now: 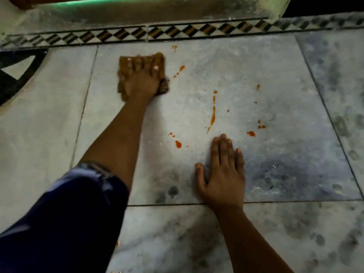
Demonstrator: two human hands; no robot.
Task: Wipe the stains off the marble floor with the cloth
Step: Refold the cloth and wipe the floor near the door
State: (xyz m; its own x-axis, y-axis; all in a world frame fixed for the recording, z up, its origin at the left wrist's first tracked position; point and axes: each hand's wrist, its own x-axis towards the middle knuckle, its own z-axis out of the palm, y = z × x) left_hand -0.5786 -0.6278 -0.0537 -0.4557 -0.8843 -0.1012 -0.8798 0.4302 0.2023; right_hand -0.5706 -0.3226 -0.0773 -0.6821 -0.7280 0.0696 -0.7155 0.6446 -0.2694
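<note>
Your left hand (140, 79) lay flat on the brown cloth (143, 75), its fingers (137, 63) spread and straight, pressing the cloth down rather than curling round it. The cloth sat on the marble floor (275, 91) near the far edge of the large grey slab, just short of the patterned border strip (137, 34) of dark and pale diamonds. Your right hand (222, 174) rested palm down on the same slab, nearer to you, fingers straight and held together, thumb out to the side, holding nothing. The orange stains (213, 113) were scattered between and around your hands: a long streak in the middle of the slab, small drops just right of the cloth, a drop near the border, a blot and some specks to the left of your right hand, and several spots beyond its fingertips to the right. Your left forearm reached diagonally across the slab from a dark blue sleeve (65, 219). Dark smudges marked the marble on the right side.
</note>
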